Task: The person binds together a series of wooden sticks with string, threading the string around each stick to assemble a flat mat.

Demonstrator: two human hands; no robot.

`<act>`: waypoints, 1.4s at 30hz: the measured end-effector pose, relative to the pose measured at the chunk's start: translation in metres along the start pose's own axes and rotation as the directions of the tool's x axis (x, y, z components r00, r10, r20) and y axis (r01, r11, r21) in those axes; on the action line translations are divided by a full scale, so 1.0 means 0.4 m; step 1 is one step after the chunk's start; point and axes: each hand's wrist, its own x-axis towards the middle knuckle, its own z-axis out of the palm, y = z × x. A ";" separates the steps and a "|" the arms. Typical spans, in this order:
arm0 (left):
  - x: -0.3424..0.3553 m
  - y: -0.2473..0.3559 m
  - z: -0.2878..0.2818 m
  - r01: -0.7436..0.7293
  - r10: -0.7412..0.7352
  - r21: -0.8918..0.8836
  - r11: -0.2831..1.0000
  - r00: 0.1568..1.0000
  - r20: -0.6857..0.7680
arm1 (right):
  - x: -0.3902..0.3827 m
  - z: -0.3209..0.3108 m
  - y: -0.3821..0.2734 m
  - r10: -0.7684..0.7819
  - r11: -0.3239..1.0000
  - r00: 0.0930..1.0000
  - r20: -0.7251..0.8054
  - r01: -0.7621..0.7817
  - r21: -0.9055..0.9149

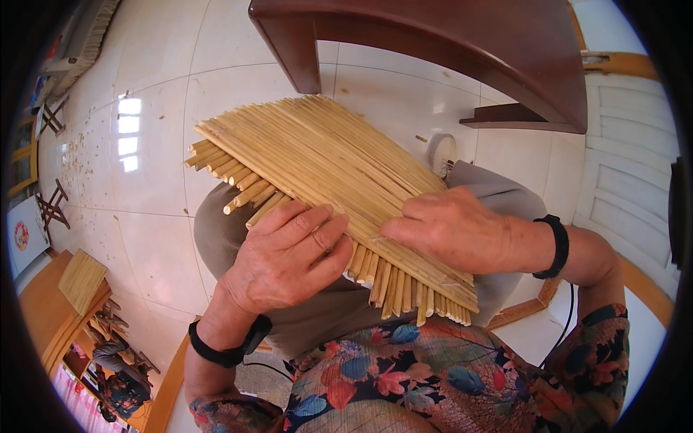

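Note:
Across my lap lies a mat of pale yellow plant stalks, packed side by side. Beneath its near edge a second layer of stalks runs crosswise, with uneven ends sticking out. My left hand is closed at that near edge, its fingers curled round the stalks and its thumb out of sight. On the mat's upper face, to the right, rests my right hand, thumb and fingers pressed together close to the edge. Whatever those fingertips pinch is too small or hidden to name.
A dark red wooden table or bench stands just beyond the mat. A round whitish container sits on the floor by my right knee. Bits of debris dot the tiles. Another stalk mat lies on a wooden surface at left.

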 end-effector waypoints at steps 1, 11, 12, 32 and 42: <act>-0.001 0.000 0.001 -0.003 0.003 0.005 1.000 1.000 -0.002 | 0.001 0.002 0.000 0.000 1.000 1.000 -0.005 0.000 -0.012; -0.013 0.001 0.012 0.018 -0.018 0.007 1.000 0.999 -0.051 | 0.018 0.015 -0.013 -0.002 0.999 1.000 -0.003 0.002 -0.041; -0.014 0.001 0.012 0.018 -0.017 0.007 1.000 0.999 -0.052 | 0.019 0.017 -0.013 0.001 0.999 1.000 0.006 -0.001 -0.036; 0.046 -0.051 0.007 -0.044 0.043 -0.035 0.998 0.999 -0.025 | 0.029 -0.046 0.005 0.073 0.988 0.996 -0.059 -0.080 -0.133; 0.045 -0.078 0.038 -0.073 0.072 0.014 0.997 0.994 0.083 | -0.001 0.001 0.013 0.187 0.978 0.960 -0.210 -0.202 -0.055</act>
